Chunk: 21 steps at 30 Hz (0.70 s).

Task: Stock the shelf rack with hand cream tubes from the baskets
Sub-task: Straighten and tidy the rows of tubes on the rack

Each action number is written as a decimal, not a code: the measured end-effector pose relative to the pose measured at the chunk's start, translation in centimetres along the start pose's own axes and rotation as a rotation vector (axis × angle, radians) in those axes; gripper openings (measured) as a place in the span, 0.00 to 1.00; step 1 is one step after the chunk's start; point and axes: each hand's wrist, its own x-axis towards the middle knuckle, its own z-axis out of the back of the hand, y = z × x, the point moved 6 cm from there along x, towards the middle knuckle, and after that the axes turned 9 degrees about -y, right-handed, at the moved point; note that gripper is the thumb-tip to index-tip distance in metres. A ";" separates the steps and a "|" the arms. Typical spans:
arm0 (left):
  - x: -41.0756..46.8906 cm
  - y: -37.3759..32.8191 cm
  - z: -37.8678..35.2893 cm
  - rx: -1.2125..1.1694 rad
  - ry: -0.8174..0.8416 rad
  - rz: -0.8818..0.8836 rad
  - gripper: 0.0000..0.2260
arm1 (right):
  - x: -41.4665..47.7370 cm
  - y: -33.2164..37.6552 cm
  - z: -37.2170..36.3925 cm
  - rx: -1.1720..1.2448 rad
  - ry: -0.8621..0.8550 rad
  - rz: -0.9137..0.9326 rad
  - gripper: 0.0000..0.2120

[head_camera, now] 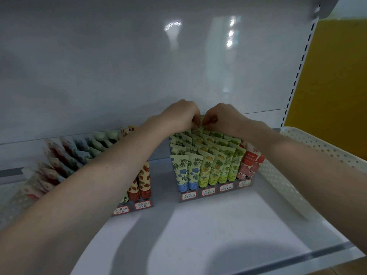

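Seen from above, two bare forearms reach to the back of a white shelf (218, 235). The left hand (182, 116) and right hand (222, 118) meet with fingers curled, together pinching the top edge of one hand cream tube (202, 120). It stands upright in the rearmost row of a stepped display rack (198, 195), near the grey back panel (139, 66). The rack is packed with upright tubes in columns: blue-flower tubes (187, 171) on the left, then yellow fruit tubes (207, 171), green leaf tubes (230, 165) and red-and-pink tubes (248, 163). Handwritten labels (208, 192) line its front. To its left, partly behind the left forearm, a second rack (132, 209) holds strawberry-print tubes (144, 179). A white perforated basket (278, 181) sits just right of the first rack.
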 end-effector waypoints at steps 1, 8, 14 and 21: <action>0.0 0.0 0.0 -0.001 -0.002 0.000 0.07 | 0.0 0.0 0.0 0.003 -0.003 -0.003 0.09; 0.3 1.2 2.8 -0.071 -0.109 0.040 0.08 | 1.0 -0.8 1.4 0.065 -0.026 -0.010 0.08; 1.3 2.5 4.0 -0.022 -0.155 0.052 0.08 | 2.9 -1.6 3.8 0.101 -0.081 -0.044 0.07; 2.3 2.2 0.7 0.014 0.029 0.044 0.07 | 3.7 -0.2 0.9 0.058 -0.004 -0.008 0.08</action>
